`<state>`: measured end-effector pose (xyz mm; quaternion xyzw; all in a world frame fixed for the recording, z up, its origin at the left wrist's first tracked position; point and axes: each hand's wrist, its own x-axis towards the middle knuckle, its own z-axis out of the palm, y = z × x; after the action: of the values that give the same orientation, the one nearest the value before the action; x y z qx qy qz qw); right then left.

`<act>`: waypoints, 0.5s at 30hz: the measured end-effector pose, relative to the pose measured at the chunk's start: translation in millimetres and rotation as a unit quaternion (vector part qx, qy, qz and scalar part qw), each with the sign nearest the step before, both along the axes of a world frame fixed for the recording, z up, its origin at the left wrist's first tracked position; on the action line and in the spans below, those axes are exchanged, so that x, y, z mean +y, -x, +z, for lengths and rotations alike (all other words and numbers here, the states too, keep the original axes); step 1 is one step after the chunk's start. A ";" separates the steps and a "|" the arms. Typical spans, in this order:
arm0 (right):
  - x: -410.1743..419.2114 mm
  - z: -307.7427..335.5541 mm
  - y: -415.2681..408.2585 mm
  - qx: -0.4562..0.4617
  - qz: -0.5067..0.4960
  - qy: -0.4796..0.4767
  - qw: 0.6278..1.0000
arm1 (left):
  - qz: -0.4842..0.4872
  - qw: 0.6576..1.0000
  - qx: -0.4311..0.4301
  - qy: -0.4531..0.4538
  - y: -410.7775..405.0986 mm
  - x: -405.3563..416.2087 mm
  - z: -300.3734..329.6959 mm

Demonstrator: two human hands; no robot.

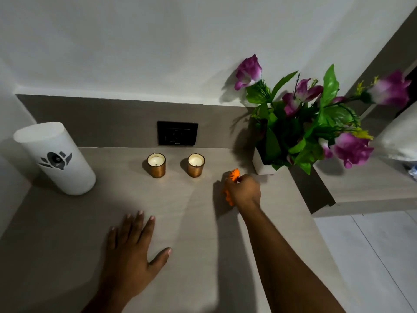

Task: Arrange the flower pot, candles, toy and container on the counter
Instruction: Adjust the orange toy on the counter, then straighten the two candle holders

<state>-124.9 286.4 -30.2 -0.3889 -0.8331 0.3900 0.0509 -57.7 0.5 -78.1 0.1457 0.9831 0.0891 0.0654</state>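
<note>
My right hand (244,190) is closed around a small orange striped toy (233,173), which rests on the counter (191,222) just left of the flower pot. The white flower pot (261,167) with purple flowers and green leaves stands at the counter's back right corner. Two candles in copper-coloured glass holders, the left candle (156,165) and the right candle (196,165), stand side by side near the back wall. A tall white cylindrical container (56,159) with a dark logo stands at the far left. My left hand (133,247) lies flat on the counter, fingers spread, holding nothing.
A black wall socket (177,133) sits on the backsplash behind the candles. The counter ends at a right-hand edge beside a lower shelf (365,184). A white pillow (399,136) lies at the far right, with pale floor below.
</note>
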 end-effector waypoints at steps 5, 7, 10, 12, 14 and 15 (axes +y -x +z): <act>2.7 10.1 19.6 -0.010 -0.004 -0.012 1.000 | 0.001 1.000 0.018 -0.007 0.7 -0.2 -5.1; 6.7 11.9 25.1 -0.016 0.000 -0.008 1.000 | -0.001 1.000 0.022 -0.010 0.1 -1.2 -7.8; 2.8 17.7 23.7 -0.025 0.002 -0.069 0.997 | 0.001 1.000 0.022 -0.021 -1.2 -0.6 -7.8; -15.1 22.3 19.9 0.041 0.011 -0.138 0.989 | 0.016 0.998 0.029 -0.056 4.3 3.2 -5.1; -43.6 21.4 20.1 0.131 0.075 -0.141 0.978 | 0.063 0.988 0.032 -0.139 23.0 13.5 -0.8; -59.3 16.8 22.9 0.146 0.101 -0.113 0.978 | 0.104 0.976 0.020 -0.190 38.5 20.2 3.0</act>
<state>-147.8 227.1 -13.4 -0.2335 -0.8903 0.3492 0.1756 -96.2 20.7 -75.1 0.0543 0.9591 0.2778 0.0068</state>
